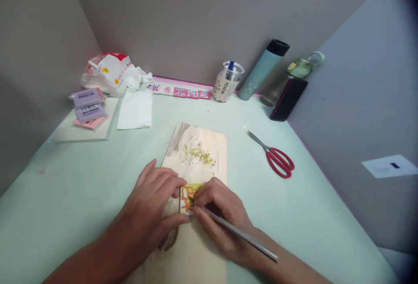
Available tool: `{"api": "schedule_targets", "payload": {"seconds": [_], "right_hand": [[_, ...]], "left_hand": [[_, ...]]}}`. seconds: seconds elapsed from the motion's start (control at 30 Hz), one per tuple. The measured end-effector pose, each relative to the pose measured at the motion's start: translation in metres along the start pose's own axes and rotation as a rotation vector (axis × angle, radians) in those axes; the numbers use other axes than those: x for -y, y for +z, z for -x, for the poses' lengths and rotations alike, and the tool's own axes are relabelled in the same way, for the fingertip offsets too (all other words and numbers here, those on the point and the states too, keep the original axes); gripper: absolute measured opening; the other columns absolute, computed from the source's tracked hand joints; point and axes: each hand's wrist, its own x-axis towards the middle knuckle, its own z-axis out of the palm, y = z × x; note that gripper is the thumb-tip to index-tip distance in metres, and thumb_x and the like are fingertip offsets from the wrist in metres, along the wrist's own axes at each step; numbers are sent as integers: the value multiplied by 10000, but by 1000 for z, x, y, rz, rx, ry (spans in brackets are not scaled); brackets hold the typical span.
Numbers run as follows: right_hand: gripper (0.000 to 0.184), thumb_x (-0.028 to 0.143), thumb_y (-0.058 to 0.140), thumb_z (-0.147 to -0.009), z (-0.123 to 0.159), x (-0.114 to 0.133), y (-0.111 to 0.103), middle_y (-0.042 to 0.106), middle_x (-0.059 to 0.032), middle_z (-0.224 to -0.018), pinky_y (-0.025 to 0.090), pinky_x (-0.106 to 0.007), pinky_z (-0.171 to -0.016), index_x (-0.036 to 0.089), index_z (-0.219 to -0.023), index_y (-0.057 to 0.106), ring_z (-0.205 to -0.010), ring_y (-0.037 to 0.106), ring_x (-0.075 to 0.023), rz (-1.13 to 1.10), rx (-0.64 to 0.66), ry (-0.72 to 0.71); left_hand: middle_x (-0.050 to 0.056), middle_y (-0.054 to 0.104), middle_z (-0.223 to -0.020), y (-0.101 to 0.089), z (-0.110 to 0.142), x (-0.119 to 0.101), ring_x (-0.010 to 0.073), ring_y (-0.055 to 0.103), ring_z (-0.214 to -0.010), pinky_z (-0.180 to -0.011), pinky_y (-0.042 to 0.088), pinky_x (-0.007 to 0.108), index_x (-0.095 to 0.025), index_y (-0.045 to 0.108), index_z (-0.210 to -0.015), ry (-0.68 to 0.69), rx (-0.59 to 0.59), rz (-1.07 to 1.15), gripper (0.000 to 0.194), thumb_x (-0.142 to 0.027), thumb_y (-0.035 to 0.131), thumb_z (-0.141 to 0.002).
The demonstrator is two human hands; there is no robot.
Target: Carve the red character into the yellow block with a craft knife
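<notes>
A small yellow carving block (185, 191) with red character strokes lies on a wooden board (212, 142). My left hand (153, 199) steadies it from the left, index finger at its upper corner and thumb at its lower edge. In my right hand (225, 214) is a slim silver craft knife (241, 234), held like a pen. Its tip meets the block's face among the red strokes, and its handle points down to the right. My right fingers cover the block's right part. Yellow shavings (202, 157) are scattered on the board beyond the block.
Red-handled scissors (277, 160) lie at the right. Along the back stand a clear cup (227, 83), a teal bottle (263, 72), a green-lidded bottle (298, 68) and a phone (289, 99). At the back left are wrapped blocks (88, 98), a white tissue (135, 110) and a plastic bag (109, 72).
</notes>
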Motion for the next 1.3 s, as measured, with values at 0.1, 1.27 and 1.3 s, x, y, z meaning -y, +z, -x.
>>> {"api": "schedule_targets", "payload": {"seconds": [0.1, 1.27, 1.3], "right_hand": [[106, 112, 540, -963, -3, 5, -2, 599, -38, -832, 432, -310, -685, 203, -909, 533, -766, 534, -179, 23, 37, 25], [131, 191, 561, -947, -14, 20, -17, 537, 14, -830, 390, -274, -661, 214, -828, 512, -728, 485, -137, -180, 165, 412], [134, 196, 562, -950, -15, 20, -17, 537, 16, -826, 389, -272, -660, 214, -826, 512, -728, 482, -137, -203, 166, 427]], "left_hand": [[9, 607, -1029, 0, 0, 0, 251, 565, -1090, -1187, 207, 554, -229, 510, -1174, 1, -10, -8, 571, -219, 883, -741], [5, 610, -1023, 2, 1, 1, 255, 570, -1086, -1188, 203, 563, -239, 522, -1165, -7, -20, 15, 560, -221, 877, -732], [5, 609, -1021, 2, 1, 1, 257, 570, -1087, -1189, 201, 565, -238, 523, -1164, -8, -22, 15, 556, -226, 876, -734]]}}
